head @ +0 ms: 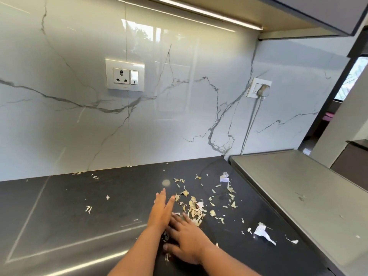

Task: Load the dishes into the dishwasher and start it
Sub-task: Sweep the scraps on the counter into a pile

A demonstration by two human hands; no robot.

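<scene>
There is one view only, from the head. It looks forward and down, close over the dark tabletop (83, 212), facing the marble wall (169, 116) behind it. The wide lens bends the edges.

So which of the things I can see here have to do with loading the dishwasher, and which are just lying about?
To do with the job:
No dishes or dishwasher in view; only the left hand and right hand, flat on the dark counter.

Lying about:
Dry peels scattered on the counter
Torn paper scraps
Wall socket
Plug and cable
Steel ledge
</scene>
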